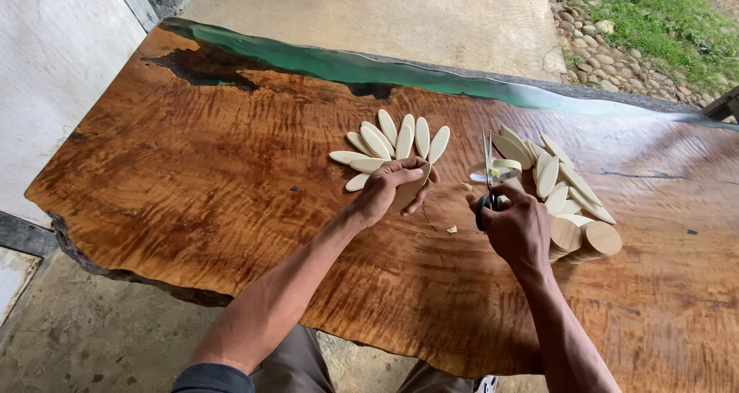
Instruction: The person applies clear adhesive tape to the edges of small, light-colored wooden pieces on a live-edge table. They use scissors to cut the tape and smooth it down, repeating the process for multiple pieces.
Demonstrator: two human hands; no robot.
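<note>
Head view | left hand (391,189) fingers clamp pale leaf strip (409,195), mostly hidden | right hand (517,225) fingers grip scissors (488,179), handles covered | cut petals (391,143) at 12 o'clock on surface (231,177)

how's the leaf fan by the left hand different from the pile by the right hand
The fan is laid out neatly, its leaves radiating side by side; the pile is loose, leaves overlapping at mixed angles. The fan lies beside the left hand; the pile lies beyond the right hand, near scissors. Both are pale, pointed ovals.
</note>
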